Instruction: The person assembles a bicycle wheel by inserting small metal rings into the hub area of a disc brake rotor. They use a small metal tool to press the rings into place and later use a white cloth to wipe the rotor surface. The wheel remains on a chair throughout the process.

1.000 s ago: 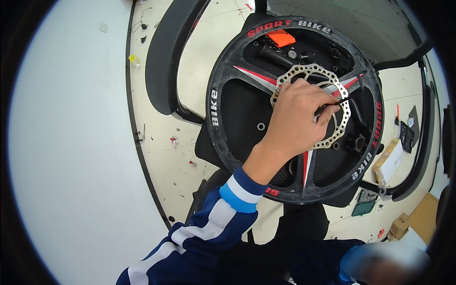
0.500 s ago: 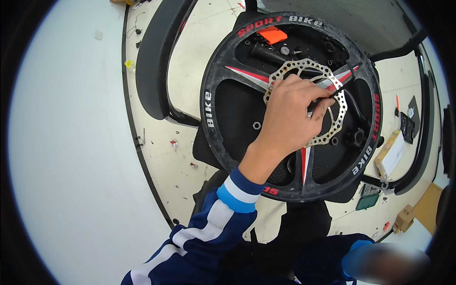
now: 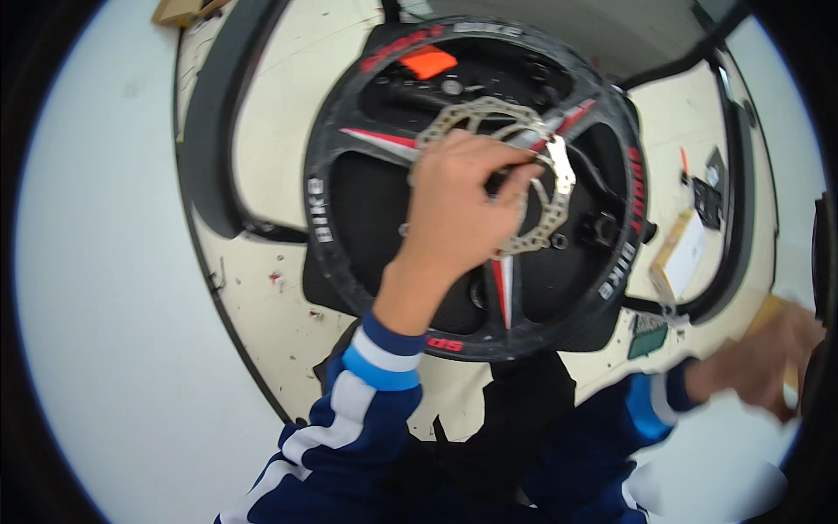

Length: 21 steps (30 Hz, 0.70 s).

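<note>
A black three-spoke bicycle wheel (image 3: 321,258) lies flat on a dark chair seat. Over its hub sits a silver brake rotor (image 3: 563,203) pierced with holes. My left hand (image 3: 458,196) reaches across the rotor and covers much of it and the hub. Its thumb and forefinger are pinched at the rotor's right side, on what seems to be the thin black hex key of the earlier frame, barely visible now through blur. My right hand (image 3: 758,362) is off to the lower right, away from the wheel. Motion smears its fingers.
Small hardware, including a round washer (image 3: 451,86), and an orange piece (image 3: 428,61) lie inside the wheel's openings. Chair armrests (image 3: 231,131) flank the wheel. On the floor at right are a white and yellow box (image 3: 679,253), a green case (image 3: 648,339) and black tool parts (image 3: 707,203).
The whole view has shifted, so the wheel appears further left. My left hand stays over the rotor, fingers pinched. My right hand has risen and moved outward to the right.
</note>
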Tool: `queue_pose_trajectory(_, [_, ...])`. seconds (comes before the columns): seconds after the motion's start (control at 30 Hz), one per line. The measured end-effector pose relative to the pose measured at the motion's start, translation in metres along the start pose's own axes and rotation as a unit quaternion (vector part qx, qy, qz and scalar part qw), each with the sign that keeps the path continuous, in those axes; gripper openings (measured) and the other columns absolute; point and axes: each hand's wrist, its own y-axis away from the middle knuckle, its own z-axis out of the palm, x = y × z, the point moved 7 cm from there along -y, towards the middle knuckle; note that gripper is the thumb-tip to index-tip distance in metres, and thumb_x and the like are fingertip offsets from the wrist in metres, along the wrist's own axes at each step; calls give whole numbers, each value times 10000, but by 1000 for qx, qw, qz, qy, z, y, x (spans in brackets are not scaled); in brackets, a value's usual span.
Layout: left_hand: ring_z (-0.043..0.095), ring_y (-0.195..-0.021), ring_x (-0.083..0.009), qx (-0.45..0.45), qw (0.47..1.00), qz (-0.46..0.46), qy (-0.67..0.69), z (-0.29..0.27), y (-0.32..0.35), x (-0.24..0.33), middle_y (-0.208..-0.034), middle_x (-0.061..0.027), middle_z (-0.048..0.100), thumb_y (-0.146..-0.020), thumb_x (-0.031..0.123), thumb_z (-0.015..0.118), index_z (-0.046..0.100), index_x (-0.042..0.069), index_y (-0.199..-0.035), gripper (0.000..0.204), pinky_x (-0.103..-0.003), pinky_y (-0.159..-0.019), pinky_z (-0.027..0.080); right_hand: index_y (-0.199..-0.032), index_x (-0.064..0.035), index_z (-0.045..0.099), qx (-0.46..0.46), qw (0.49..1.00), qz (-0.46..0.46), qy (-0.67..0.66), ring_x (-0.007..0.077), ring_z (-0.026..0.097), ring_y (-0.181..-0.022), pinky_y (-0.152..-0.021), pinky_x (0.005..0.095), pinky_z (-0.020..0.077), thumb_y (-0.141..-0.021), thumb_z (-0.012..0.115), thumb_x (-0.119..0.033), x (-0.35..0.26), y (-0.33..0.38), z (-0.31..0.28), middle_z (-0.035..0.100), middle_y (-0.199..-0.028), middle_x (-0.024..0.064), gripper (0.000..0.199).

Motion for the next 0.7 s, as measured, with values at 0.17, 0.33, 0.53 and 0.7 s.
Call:
queue_pose_trajectory(0.17, [700, -834, -236, -40, 998, -53, -15, 7, 0, -1, -907, -147, 749, -817, 44, 790, 772, -9, -955, 149, -326, -799, 524, -1082, -35, 627, 140, 926, 141, 322, 227, 679, -1025, -902, 407, 566, -937, 660, -95, 87, 13, -115, 693, -1091, 131, 161])
queue_pose_trajectory(0.33, [667, -836, -134, -42, 996, -60, -55, -1, 3, -16, -946, -104, 769, -884, 48, 769, 744, -48, -960, 125, -263, -817, 509, -969, 17, 618, 219, 929, 105, 278, 229, 732, -779, -754, 344, 616, -813, 763, 38, 126, 23, -145, 711, -881, 141, 214])
queue_pose_trajectory(0.53, [652, -900, -109, -62, 991, -101, -57, 4, 7, -16, -1013, -93, 765, -930, 157, 767, 743, -76, -1076, 276, -250, -862, 509, -932, -25, 603, 241, 919, 124, 286, 225, 728, -783, -770, 342, 603, -836, 761, 12, 123, 28, -136, 711, -913, 125, 189])
queue_pose_trajectory(0.7, [653, -903, -111, -63, 991, -106, -48, 1, 7, -21, -1018, -98, 765, -925, 166, 775, 743, -70, -1087, 289, -256, -875, 509, -937, -23, 603, 244, 917, 131, 288, 223, 727, -780, -758, 335, 603, -830, 762, 13, 124, 30, -136, 706, -901, 120, 195])
